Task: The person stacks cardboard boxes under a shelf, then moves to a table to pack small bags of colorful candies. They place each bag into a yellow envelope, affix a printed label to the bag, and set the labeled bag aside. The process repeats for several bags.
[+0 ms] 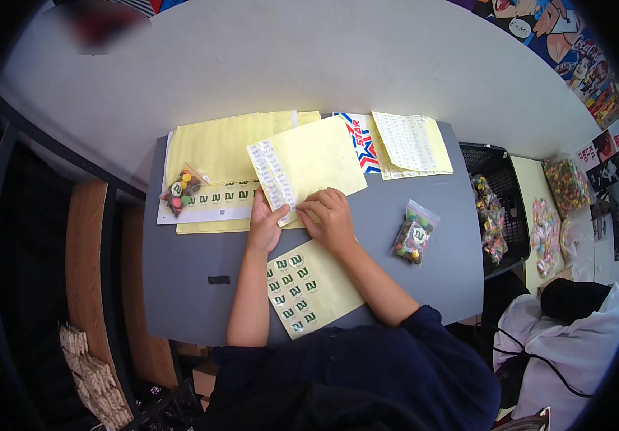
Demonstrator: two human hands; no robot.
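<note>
My left hand [265, 226] grips the lower left corner of a yellow backing sheet [320, 161], raised over the grey table [196, 301]. Small white printed labels [272, 172] run in strips down its left side; the rest is bare. The thumb and fingertips of my right hand [332, 218] meet at the lowest labels; whether they pinch one is too small to tell. Partly under my right forearm lies a yellow sheet with round green-and-white stickers [288, 291]. To the right lies a clear zip bag of colourful candies [414, 237] with a round sticker on its front.
Another candy bag [183, 188] rests on stacked sheets [212, 145] at the back left. Folded label sheets [414, 145] lie back right. Beyond the table's right edge are a black crate [514, 215] of filled bags and a large candy bag [568, 180]. A wall [309, 59] borders the back.
</note>
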